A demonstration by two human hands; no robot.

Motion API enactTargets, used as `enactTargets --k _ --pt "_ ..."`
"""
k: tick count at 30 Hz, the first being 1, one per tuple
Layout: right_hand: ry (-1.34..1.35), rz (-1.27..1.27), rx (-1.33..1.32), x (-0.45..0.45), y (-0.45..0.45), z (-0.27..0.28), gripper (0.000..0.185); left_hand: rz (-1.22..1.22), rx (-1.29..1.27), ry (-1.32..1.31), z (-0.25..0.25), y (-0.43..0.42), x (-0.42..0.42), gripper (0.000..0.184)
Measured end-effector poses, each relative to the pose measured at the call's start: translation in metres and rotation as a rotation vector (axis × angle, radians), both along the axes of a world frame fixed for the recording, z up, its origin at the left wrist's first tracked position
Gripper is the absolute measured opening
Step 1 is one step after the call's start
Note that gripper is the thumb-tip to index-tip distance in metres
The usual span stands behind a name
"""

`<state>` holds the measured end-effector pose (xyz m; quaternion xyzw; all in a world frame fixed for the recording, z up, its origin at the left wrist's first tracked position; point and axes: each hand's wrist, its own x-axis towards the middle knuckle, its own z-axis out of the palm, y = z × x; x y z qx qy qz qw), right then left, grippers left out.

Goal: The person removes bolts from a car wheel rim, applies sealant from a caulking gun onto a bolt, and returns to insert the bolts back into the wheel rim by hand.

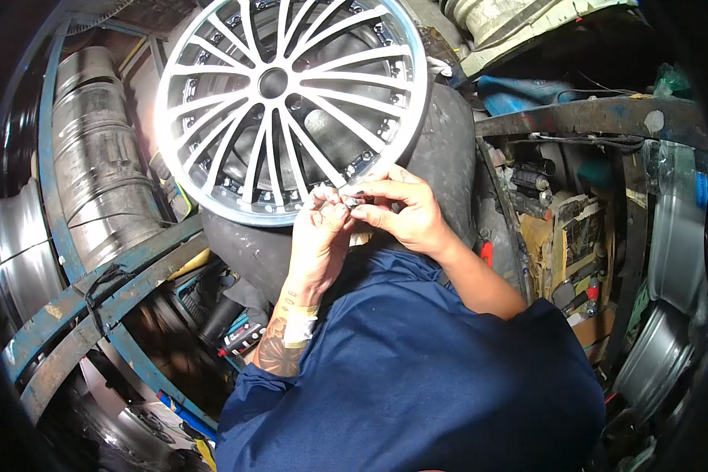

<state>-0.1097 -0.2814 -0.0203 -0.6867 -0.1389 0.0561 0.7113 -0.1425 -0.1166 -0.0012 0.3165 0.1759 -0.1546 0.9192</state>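
Note:
A multi-spoke alloy wheel rim (274, 82) with bright white spokes lies face up in front of me, small studs round its outer ring. Close to its lower edge, my left hand (321, 228) has its fingers curled and pinched together. My right hand (401, 206) meets it from the right, thumb and forefinger closed at the same spot. Between the fingertips is a small dark and shiny piece (352, 200), too small to name and partly covered by the fingers. Both hands are just above my lap.
Blue-painted metal racks (94, 295) run along the left, with a stack of bare rims (98, 149) behind. At the right, a metal shelf frame (598, 118) holds clutter, and more rims (659, 362) stand at the edge. A dark rounded support (448, 141) is under the wheel.

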Motion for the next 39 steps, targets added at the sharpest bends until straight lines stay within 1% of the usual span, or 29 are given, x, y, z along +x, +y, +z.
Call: enactTargets --k 3,5,7,9,11,13,16,19,22,28,34,39 --pt "0.062 0.027 -0.057 0.002 -0.008 0.01 0.032 -0.023 0.001 0.046 -0.001 0.01 0.001 0.022" --pt "0.098 -0.041 -0.078 0.005 -0.027 0.008 0.036 -0.025 0.104 -0.032 -0.006 0.02 0.008 0.022" --pt "0.092 -0.188 0.053 0.012 -0.051 -0.011 0.035 -0.02 0.395 -0.048 -0.006 0.029 0.017 0.021" --pt "0.11 -0.299 0.051 0.018 -0.074 -0.023 0.035 -0.051 0.691 -0.124 -0.006 0.025 0.031 0.022" --pt "0.198 -0.388 0.145 0.017 -0.085 -0.042 0.033 -0.115 0.999 -0.27 -0.006 0.014 0.045 0.017" --pt "0.179 -0.426 0.162 0.015 -0.086 -0.058 0.031 -0.168 1.328 -0.587 -0.02 0.008 0.061 0.019" --pt "0.116 -0.425 0.148 0.017 -0.083 -0.062 0.029 -0.331 1.628 -0.713 -0.036 0.0 0.078 0.021" --pt "0.087 -0.47 0.097 0.017 -0.085 -0.065 0.028 -0.397 1.657 -0.769 -0.054 -0.002 0.084 0.022" --pt "0.085 -0.486 0.098 0.018 -0.085 -0.068 0.026 -0.455 1.725 -0.816 -0.061 -0.006 0.087 0.023" --pt "0.093 -0.492 0.107 0.022 -0.087 -0.07 0.025 -0.455 1.75 -0.798 -0.064 -0.014 0.091 0.023" --pt "0.112 -0.504 0.11 0.024 -0.088 -0.074 0.024 -0.571 1.792 -0.822 -0.069 -0.011 0.097 0.017" --pt "0.107 -0.506 0.114 0.025 -0.089 -0.074 0.024 -0.603 1.805 -0.822 -0.068 -0.012 0.098 0.013"
